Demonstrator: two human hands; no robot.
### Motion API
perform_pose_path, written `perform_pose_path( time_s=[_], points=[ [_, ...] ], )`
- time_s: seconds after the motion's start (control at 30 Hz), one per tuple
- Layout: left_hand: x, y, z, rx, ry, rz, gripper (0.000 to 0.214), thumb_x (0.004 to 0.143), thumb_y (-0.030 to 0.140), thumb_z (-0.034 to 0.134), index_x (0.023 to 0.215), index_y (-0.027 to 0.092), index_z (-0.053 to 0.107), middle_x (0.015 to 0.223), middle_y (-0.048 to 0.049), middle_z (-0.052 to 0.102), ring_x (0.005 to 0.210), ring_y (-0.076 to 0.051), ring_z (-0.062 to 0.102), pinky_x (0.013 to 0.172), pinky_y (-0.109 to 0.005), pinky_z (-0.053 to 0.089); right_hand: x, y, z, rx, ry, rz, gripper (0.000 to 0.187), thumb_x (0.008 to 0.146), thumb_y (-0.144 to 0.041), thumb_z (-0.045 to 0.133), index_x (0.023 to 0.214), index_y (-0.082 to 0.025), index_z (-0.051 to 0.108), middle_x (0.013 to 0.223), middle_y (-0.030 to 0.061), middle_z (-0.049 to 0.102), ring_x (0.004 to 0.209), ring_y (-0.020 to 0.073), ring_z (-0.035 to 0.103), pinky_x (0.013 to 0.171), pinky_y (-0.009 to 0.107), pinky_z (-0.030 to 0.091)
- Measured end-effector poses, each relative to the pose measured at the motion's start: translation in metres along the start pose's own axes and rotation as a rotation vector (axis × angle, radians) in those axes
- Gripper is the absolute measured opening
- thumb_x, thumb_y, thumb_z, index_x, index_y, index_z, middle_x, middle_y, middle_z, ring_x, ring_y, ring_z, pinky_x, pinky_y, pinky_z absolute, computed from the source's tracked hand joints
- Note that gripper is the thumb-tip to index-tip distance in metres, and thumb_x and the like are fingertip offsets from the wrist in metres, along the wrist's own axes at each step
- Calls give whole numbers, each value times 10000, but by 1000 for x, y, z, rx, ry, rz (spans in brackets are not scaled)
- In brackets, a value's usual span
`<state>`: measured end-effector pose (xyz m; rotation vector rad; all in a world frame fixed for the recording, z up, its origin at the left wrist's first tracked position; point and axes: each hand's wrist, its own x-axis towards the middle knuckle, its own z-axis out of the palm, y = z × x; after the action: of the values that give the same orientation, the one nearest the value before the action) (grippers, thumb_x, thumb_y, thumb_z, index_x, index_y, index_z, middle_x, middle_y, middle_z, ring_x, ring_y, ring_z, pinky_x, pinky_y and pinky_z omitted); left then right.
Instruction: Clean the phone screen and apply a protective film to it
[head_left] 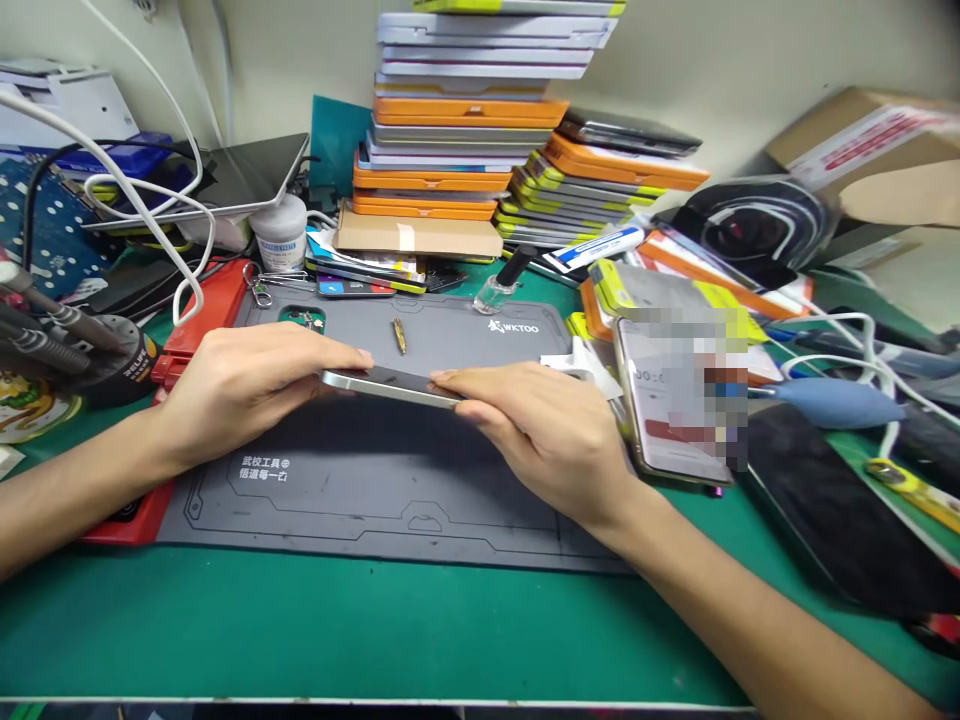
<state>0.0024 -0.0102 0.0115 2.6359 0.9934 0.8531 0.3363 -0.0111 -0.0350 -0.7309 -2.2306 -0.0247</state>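
Note:
A thin smartphone [394,388] with a silver edge and dark face is held nearly level above the grey work mat [337,500]. My left hand [247,390] grips its left end, thumb and fingers closed on it. At the right end my right hand [540,430] pinches the phone between thumb and fingers. Beyond the phone, a small brass-coloured bit [400,336] lies on the mat. Behind my left hand sits a small tray [302,320] of tiny parts, partly covered.
Stacked flat boxes [457,150] rise at the back. A clear bottle with black cap [496,290] stands near the mat's far edge. On the right are a lit phone [660,400], a blue air blower [832,402] and a black pouch [840,510]. Screwdrivers [75,325] stand at left.

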Motion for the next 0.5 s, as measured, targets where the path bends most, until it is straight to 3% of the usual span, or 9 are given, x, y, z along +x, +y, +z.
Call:
perform_pose_path(
  time_s=[0.13, 0.27, 0.5],
  points=[
    [1, 0, -1, 48, 52, 115, 330, 1229, 344, 518, 1303, 306, 838, 1288, -36, 912, 1262, -200, 855, 1143, -364, 676, 6, -6, -3, 44, -27, -88, 361, 1124, -141, 671, 1444, -235, 807, 1303, 111, 915, 1168, 287, 901, 952, 426, 738],
    [-4, -5, 2, 62, -45, 151, 407, 1245, 485, 448, 1333, 331, 814, 1266, -55, 902, 1237, -223, 842, 1120, -392, 680, 10, -13, -6, 75, -17, -128, 466, 1075, -83, 670, 1497, -250, 773, 1281, 93, 921, 1151, 279, 902, 950, 427, 751],
    [-6, -5, 6, 48, -127, 341, 367, 1216, 570, 519, 1345, 362, 793, 1268, -74, 861, 1196, -250, 814, 1080, -389, 674, 11, -16, -9, 44, -51, -260, 224, 1134, -191, 720, 1338, -167, 809, 1239, 137, 924, 1100, 255, 903, 941, 386, 752]
  ],
)
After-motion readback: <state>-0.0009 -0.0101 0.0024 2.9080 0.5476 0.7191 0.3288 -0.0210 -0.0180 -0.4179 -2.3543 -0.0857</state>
